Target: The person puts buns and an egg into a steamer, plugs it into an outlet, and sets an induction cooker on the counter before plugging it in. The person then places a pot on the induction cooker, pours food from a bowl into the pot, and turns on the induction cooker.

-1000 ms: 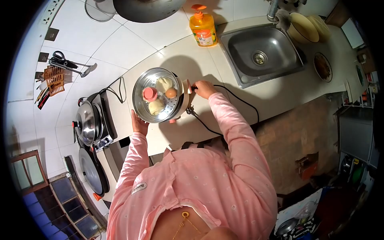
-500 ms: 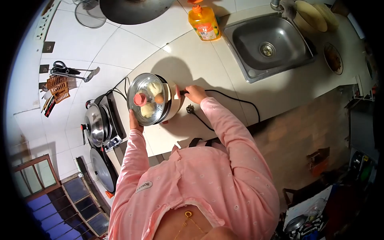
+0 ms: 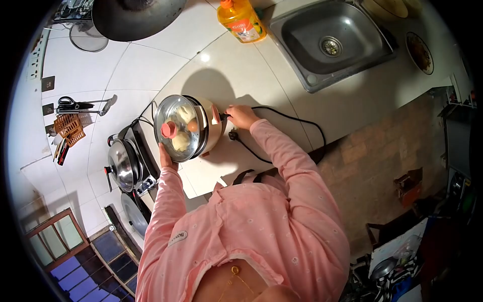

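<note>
An electric steamer pot [image 3: 213, 132] with a cream body stands on the counter. Under its clear lid [image 3: 170, 103], which has a pink knob, are pale buns [image 3: 181, 141] and a brown egg [image 3: 192, 125]. My left hand [image 3: 166, 157] is against the pot's near left side, one finger stretched along the rim and the others partly hidden. My right hand [image 3: 242, 116] is closed on the black connector [image 3: 224, 116] of a power cord [image 3: 298, 119], held at the pot's right side. Whether it is fully seated I cannot tell. The cord's wall plug [image 3: 233, 135] lies on the counter.
A steel sink [image 3: 322, 48] is at the upper right, with an orange soap bottle [image 3: 242, 21] beside it. A lidded pan [image 3: 122, 163] stands left of the steamer. A utensil rack [image 3: 69, 128] hangs on the tiled wall. The power cord loops near the counter's edge.
The view has shifted slightly, so the counter items appear moved left, and those at the top higher. Both hands keep their places on the pot and the connector.
</note>
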A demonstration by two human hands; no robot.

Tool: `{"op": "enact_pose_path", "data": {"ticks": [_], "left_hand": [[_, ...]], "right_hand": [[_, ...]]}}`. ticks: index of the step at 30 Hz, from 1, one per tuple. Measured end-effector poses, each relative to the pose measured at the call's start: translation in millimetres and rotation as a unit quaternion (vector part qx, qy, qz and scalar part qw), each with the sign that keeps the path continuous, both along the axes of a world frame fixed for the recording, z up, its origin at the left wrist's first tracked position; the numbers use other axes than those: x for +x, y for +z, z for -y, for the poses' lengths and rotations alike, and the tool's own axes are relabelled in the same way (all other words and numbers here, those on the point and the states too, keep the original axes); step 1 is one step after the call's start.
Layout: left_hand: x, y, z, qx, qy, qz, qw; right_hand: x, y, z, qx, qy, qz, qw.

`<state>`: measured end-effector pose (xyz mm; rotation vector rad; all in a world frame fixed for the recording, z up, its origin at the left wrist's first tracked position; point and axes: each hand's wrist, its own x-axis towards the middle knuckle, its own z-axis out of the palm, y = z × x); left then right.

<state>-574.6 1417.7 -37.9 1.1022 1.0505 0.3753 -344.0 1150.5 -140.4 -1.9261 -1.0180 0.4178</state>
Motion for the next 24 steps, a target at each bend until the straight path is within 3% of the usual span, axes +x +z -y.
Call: {"op": "enact_pose_path", "data": {"ticks": [3, 6, 24], "left_hand": [[1.0, 1.8, 3.1, 0.027, 0.003, -0.013, 1.000], [5.0, 8.8, 10.0, 0.011, 0.005, -0.021, 1.000], [5.7, 7.5, 12.7, 0.021, 0.002, -0.002, 1.000]], "right_hand": [[10.9, 8.3, 0.8, -0.029, 0.065, 0.029, 0.997], [9.4, -9.9, -5.9, 0.072, 0.030, 0.017, 0.997], [17.4, -3.2, -13.2, 0.069, 0.040, 0.029, 0.996]]}}
